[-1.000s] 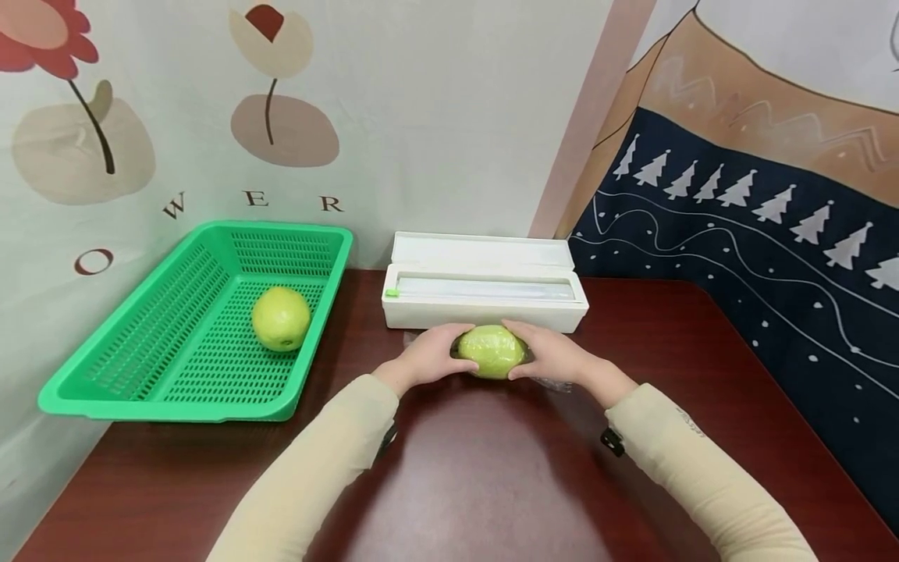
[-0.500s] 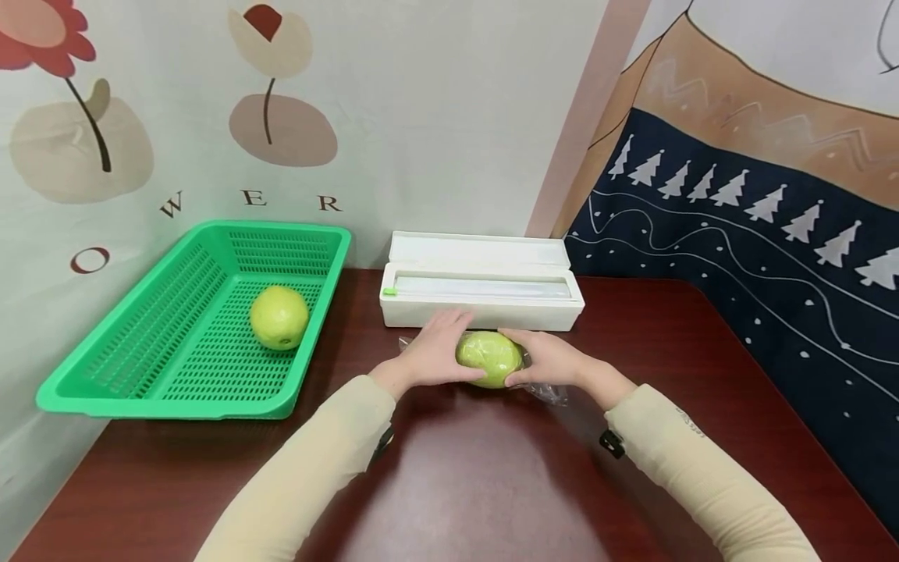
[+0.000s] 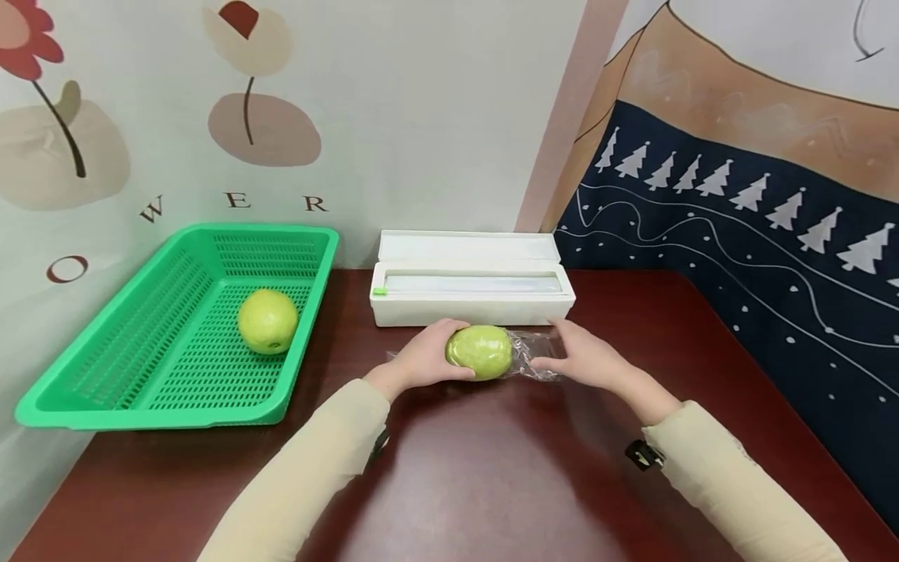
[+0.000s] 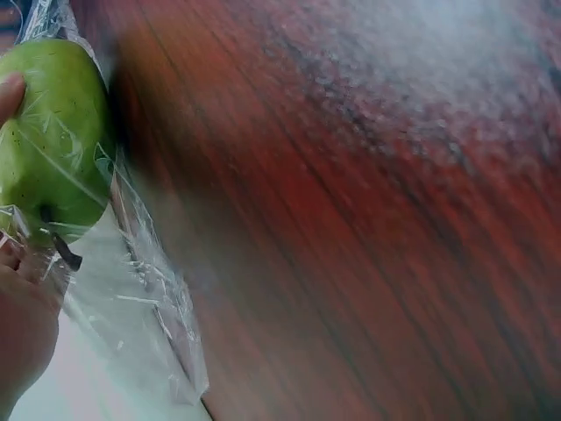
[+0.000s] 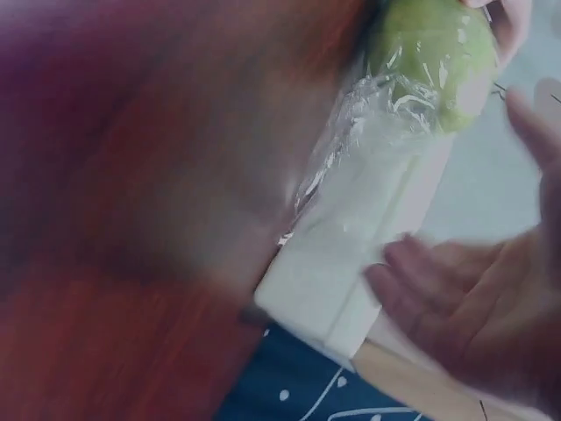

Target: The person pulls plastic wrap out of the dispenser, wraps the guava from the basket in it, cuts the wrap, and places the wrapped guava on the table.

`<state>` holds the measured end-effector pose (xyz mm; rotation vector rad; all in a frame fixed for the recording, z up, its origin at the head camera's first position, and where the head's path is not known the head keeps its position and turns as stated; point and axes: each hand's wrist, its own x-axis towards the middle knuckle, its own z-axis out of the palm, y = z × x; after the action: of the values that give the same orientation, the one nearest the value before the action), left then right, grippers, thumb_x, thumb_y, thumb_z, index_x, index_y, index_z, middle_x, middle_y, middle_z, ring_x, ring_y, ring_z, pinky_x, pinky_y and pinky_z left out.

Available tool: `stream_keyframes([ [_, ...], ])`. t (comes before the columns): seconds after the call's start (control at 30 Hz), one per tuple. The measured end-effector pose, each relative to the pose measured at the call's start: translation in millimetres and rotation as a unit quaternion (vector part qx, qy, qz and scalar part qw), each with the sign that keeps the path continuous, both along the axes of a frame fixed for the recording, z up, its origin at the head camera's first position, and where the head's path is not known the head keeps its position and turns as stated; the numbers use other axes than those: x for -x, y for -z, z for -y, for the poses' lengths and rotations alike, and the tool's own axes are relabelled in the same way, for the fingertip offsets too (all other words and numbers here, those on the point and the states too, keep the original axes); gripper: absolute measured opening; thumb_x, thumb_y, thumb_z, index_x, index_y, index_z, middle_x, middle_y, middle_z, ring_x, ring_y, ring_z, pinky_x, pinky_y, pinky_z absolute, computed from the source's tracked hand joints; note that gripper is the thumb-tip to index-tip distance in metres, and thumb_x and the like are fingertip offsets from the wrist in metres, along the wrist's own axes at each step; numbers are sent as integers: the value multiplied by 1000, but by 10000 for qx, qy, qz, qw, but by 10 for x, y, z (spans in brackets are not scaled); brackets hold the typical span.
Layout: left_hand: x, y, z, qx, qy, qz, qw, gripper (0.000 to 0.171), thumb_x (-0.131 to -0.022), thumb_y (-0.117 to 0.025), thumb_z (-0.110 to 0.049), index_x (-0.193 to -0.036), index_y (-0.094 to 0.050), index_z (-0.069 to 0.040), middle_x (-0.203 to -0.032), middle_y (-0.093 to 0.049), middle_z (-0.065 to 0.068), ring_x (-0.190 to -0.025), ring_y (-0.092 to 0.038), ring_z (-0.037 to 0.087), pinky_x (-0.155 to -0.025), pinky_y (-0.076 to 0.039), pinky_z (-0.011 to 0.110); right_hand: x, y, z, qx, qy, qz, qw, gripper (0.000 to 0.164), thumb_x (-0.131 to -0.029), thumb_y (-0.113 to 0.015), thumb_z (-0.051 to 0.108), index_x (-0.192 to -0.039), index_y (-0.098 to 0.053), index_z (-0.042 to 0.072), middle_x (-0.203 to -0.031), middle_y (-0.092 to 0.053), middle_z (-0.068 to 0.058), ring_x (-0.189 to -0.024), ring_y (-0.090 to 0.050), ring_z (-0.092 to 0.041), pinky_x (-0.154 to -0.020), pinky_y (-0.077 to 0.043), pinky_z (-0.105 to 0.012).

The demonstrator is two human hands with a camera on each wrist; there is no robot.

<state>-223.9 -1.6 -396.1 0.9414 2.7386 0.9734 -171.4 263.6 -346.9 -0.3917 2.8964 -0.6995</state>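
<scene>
A green pear (image 3: 483, 351) wrapped in clear cling film sits on the table in front of the white box. My left hand (image 3: 424, 357) grips it from the left, thumb on the near side. Its dark stem (image 4: 63, 250) shows through the film in the left wrist view. A crumpled tail of cling film (image 3: 531, 353) sticks out to the pear's right. Beside that tail is my right hand (image 3: 591, 357), fingers spread and apart from the pear. In the right wrist view the right hand (image 5: 491, 307) holds nothing and looks slightly blurred.
Behind the hands stands a white cling film dispenser box (image 3: 470, 311) with its lid up and a green slider (image 3: 380, 291). At left, a green plastic basket (image 3: 295, 367) holds another green pear-like fruit (image 3: 268, 321). A printed cloth (image 3: 435, 117) hangs behind the dark red table (image 3: 477, 484).
My right hand has let go of the pear and moved right, uncovering the film tail. The left hand keeps hold of the pear. The head view has shifted slightly.
</scene>
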Motion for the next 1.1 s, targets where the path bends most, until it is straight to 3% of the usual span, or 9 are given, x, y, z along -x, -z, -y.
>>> stream_keyframes([
  [0.13, 11, -8, 36, -76, -2, 24, 10000, 75, -70, -79, -39, -131, -49, -10, -127, -54, 5, -117, -51, 19, -99, -43, 38, -85, 5, -80, 753, 914, 1120, 9866, 67, -92, -50, 48, -128, -38, -8, -102, -59, -21, -83, -60, -25, -67, -53, -34],
  [0.27, 24, -27, 56, -35, -33, 54, 10000, 75, -70, -79, -40, -131, -49, -9, -127, -54, 6, -117, -51, 20, -99, -42, 38, -117, 46, -64, 1393, 1346, 1549, 9688, 69, -95, -45, 45, -134, -31, -11, -121, -50, -31, -98, -60, -35, -73, -56, -39],
  [0.33, 34, -27, 66, -32, -50, 51, 10000, 75, -70, -79, -39, -131, -49, -10, -127, -54, 6, -117, -51, 20, -100, -42, 38, -83, 100, -56, 1507, 1303, 1496, 9685, 74, -93, -52, 39, -139, -23, -11, -132, -40, -34, -107, -57, -40, -78, -55, -42],
  [0.47, 46, -24, 65, -72, -32, 58, 10000, 74, -70, -79, -39, -130, -49, -10, -125, -54, 6, -116, -51, 20, -100, -42, 38, 43, 241, -54, 1152, 923, 1089, 9830, 92, -82, -71, 27, -144, -13, -9, -139, -28, -35, -114, -52, -44, -88, -50, -47],
  [0.63, 33, -34, 23, -28, 103, 104, 9999, 74, -70, -79, -38, -131, -48, -9, -126, -53, 6, -116, -50, 19, -100, -42, 38, 162, 309, -47, 742, 735, 677, 9922, 94, -75, -76, 16, -145, -17, -5, -137, -26, -34, -109, -54, -43, -87, -50, -46],
  [0.77, 33, -34, -1, 4, 162, 141, 9998, 74, -70, -79, -38, -131, -48, -10, -127, -53, 6, -117, -50, 18, -101, -41, 36, 217, 323, -34, 648, 609, 482, 9949, 65, -75, -72, 7, -133, -45, -5, -124, -50, -29, -88, -63, -29, -74, -53, -36],
  [0.9, 34, -40, -3, -39, 173, 114, 9998, 73, -70, -79, -37, -130, -49, -9, -125, -54, 6, -116, -51, 19, -100, -42, 36, 228, 336, -11, 614, 646, 244, 9957, 18, -82, -67, 7, -98, -68, 1, -85, -68, -14, -65, -58, -13, -60, -48, -26],
  [1.0, 33, -47, -3, -33, 179, 102, 9998, 73, -70, -79, -37, -130, -49, -9, -126, -54, 6, -116, -50, 19, -100, -41, 36, 220, 332, -5, 621, 694, -15, 9957, 6, -84, -66, 8, -86, -70, 4, -74, -67, -8, -62, -53, -10, -59, -45, -25],
  [1.1, 35, -46, -4, 8, 176, 104, 9998, 74, -70, -79, -38, -131, -48, -8, -127, -54, 6, -119, -49, 19, -102, -41, 37, 215, 322, -4, 760, 738, -145, 9943, 6, -85, -65, 9, -87, -70, 6, -80, -67, -7, -66, -54, -13, -62, -45, -27],
])
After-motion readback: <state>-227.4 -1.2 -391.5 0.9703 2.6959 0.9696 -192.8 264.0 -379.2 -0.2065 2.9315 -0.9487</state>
